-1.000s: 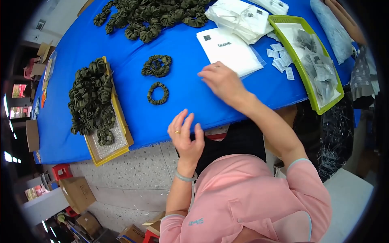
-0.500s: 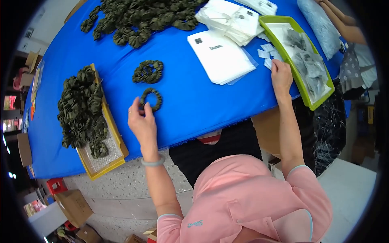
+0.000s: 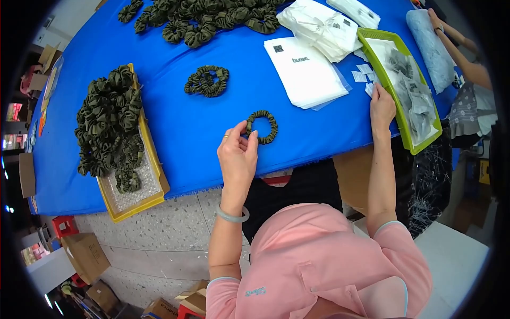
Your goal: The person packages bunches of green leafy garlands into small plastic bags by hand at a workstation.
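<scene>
My left hand [image 3: 237, 154] pinches the near-left edge of a dark green scrunchie [image 3: 274, 127], which forms an open ring on the blue cloth. At the right, my right hand [image 3: 382, 110] has its fingers pressed together on a small white label [image 3: 369, 89]. More white labels [image 3: 359, 76] lie just beyond those fingertips, beside the green tray. A small group of scrunchies [image 3: 207, 81] rests on the cloth, up and left of my left hand.
Scrunchies [image 3: 109, 122] are heaped in a yellow tray [image 3: 158, 186] at the left; another pile [image 3: 196, 21] lies at the back. White printed bags [image 3: 308, 80] sit near a green tray [image 3: 396, 109] of clear packets. A grey plastic-wrapped bundle [image 3: 430, 50] lies near another person's arm [image 3: 462, 53].
My left hand has moved right with the scrunchie, away from the small group. My right hand stays by the labels. The whole view has shifted slightly.
</scene>
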A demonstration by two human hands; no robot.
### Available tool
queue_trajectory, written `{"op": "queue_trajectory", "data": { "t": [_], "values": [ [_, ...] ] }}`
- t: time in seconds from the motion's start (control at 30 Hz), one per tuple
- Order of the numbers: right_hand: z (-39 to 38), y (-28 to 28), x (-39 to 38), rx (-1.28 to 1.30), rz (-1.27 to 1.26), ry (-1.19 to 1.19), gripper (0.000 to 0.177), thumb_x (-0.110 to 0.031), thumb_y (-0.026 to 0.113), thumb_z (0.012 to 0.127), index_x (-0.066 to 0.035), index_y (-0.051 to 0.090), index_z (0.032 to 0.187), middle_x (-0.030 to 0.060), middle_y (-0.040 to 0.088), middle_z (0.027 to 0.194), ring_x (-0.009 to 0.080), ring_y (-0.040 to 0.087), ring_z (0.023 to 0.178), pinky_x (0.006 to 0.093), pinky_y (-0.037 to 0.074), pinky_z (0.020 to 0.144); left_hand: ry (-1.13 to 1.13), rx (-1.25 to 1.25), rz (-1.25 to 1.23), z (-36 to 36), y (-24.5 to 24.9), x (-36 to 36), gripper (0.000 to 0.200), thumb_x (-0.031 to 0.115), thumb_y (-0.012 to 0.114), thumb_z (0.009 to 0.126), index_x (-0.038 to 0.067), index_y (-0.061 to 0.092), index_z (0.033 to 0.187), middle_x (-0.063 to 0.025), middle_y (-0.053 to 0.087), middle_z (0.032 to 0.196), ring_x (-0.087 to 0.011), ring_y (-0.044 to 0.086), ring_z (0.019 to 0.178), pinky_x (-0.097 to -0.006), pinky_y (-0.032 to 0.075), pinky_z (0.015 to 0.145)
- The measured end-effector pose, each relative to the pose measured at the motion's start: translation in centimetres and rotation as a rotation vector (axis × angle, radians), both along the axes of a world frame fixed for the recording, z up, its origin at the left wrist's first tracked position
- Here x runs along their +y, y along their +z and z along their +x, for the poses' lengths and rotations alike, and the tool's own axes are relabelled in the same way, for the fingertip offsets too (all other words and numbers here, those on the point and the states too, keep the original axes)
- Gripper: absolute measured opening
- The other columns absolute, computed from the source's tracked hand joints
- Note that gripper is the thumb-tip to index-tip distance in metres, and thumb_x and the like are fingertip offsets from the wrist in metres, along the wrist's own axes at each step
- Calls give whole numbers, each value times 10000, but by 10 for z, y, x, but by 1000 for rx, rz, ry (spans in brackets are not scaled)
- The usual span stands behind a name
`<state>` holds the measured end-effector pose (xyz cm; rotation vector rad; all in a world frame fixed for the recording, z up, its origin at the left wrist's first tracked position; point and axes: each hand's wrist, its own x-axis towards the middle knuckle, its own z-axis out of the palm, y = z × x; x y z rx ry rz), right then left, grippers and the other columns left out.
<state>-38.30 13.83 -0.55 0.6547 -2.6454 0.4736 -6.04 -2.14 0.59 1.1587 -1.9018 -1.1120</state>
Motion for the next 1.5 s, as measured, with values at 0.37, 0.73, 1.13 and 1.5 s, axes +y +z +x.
{"op": "queue_trajectory", "data": {
  "t": [0.37, 0.73, 1.13, 1.5],
  "values": [
    [185, -2, -96, 54, -233, 1103, 290, -27, 726, 840, -9, 721, 1129, 118, 726, 1157, 274, 684, 1116, 331, 549, 942, 195, 12, -207, 62, 22, -14, 234, 24, 707, 849, -21, 707, 1079, -95, 684, 929, -127, 545, 629, -258, 468, 546],
    [214, -14, -94, 75, 6, 1127, 352, -49, 725, 850, 24, 676, 1191, 156, 681, 1247, 296, 619, 1230, 340, 527, 984, 387, -408, -603, 184, 53, -173, 197, 127, 710, 846, 27, 755, 1009, -67, 655, 835, -217, 617, 674, -320, 503, 622],
    [164, 29, -51, -508, -463, 854, 369, 32, 674, 861, 36, 660, 1229, 176, 655, 1293, 293, 616, 1234, 328, 522, 995, 22, -122, -780, 61, 46, -82, 156, 15, 709, 734, 64, 694, 881, -57, 684, 951, -233, 632, 787, -329, 517, 681],
    [173, 7, -48, -108, -197, 1212, 385, -41, 732, 811, 23, 652, 1182, 159, 657, 1281, 304, 595, 1259, 374, 493, 1038, -150, 164, -472, 8, -6, 28, 215, -59, 711, 751, 25, 707, 949, -80, 676, 980, -207, 603, 738, -305, 516, 663]
  ]
}}
